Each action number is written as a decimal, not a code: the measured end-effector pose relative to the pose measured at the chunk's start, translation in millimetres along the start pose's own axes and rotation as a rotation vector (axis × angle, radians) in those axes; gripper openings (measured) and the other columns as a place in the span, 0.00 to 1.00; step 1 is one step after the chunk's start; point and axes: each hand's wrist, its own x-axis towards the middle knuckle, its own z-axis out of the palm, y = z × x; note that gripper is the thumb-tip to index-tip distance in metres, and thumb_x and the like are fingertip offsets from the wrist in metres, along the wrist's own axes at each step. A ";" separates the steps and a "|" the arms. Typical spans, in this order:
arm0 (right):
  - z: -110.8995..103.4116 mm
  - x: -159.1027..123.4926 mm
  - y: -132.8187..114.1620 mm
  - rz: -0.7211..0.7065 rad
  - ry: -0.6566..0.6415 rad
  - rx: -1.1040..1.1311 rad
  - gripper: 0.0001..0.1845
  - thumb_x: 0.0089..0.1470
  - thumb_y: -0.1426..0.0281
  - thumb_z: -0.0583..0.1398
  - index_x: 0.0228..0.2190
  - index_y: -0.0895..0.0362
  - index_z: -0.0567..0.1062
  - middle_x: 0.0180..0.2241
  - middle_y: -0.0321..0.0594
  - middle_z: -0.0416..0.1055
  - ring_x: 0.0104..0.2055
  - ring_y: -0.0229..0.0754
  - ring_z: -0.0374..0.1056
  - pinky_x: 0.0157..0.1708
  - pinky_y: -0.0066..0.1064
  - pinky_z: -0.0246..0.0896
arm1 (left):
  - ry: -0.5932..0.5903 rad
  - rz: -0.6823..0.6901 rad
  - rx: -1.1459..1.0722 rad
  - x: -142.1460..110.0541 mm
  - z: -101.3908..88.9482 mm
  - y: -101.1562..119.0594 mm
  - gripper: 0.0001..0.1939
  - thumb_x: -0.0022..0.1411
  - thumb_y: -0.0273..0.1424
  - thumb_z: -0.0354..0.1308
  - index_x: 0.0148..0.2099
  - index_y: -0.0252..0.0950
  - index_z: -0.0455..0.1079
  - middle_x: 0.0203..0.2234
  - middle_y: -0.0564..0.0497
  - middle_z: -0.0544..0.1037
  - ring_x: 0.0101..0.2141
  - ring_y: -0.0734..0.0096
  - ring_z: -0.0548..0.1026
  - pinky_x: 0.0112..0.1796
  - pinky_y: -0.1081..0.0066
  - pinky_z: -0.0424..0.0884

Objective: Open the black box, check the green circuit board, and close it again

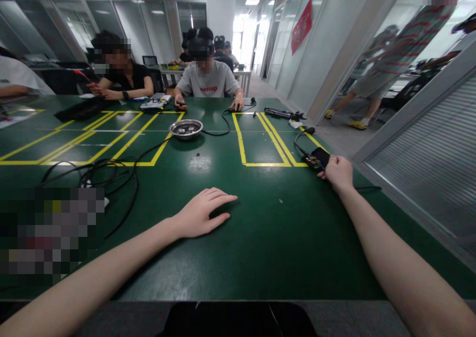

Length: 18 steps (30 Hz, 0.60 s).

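Observation:
On the green table (260, 238) my left hand (206, 213) rests palm down, its thumb and fingers apart and nothing in it. Out at the right side, my right hand (339, 172) is closed on a small black device (316, 159) with some coloured marks; its exact kind is unclear. A thin black cable (296, 141) curves from the device to a dark rounded end piece (310, 130). Beyond my left hand stands a round metal bowl (186, 129) with a few shiny metal pieces inside.
Black cables (107, 173) lie coiled at the left, by a blurred-out object (55, 233). Yellow tape (266, 165) marks rectangles on the table. A folded black tripod-like item (282, 113) lies far right. A person (206, 77) sits opposite; another person (128, 77) sits far left.

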 end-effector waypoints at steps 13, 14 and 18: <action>-18.3 -22.7 -24.0 -0.195 0.104 0.000 0.35 0.56 0.60 0.61 0.61 0.63 0.68 0.61 0.61 0.67 0.63 0.65 0.65 0.60 0.51 0.64 | 0.003 -0.001 -0.011 0.4 -0.7 1.1 0.20 0.73 0.33 0.56 0.65 0.40 0.68 0.53 0.44 0.79 0.53 0.58 0.76 0.55 0.56 0.72; -19.7 -21.1 -22.7 -0.223 0.129 -0.020 0.35 0.56 0.61 0.61 0.61 0.64 0.68 0.60 0.62 0.68 0.64 0.65 0.63 0.62 0.50 0.61 | 0.000 0.000 -0.011 0.5 -0.8 1.3 0.20 0.73 0.33 0.56 0.65 0.40 0.68 0.53 0.43 0.79 0.53 0.58 0.76 0.54 0.56 0.72; -18.4 -11.1 -8.2 -0.261 0.161 -0.110 0.31 0.58 0.64 0.57 0.60 0.66 0.69 0.57 0.65 0.69 0.61 0.66 0.65 0.60 0.53 0.61 | -0.014 -0.003 -0.013 0.6 -0.9 1.9 0.19 0.73 0.33 0.56 0.64 0.40 0.69 0.53 0.43 0.79 0.53 0.58 0.76 0.55 0.55 0.72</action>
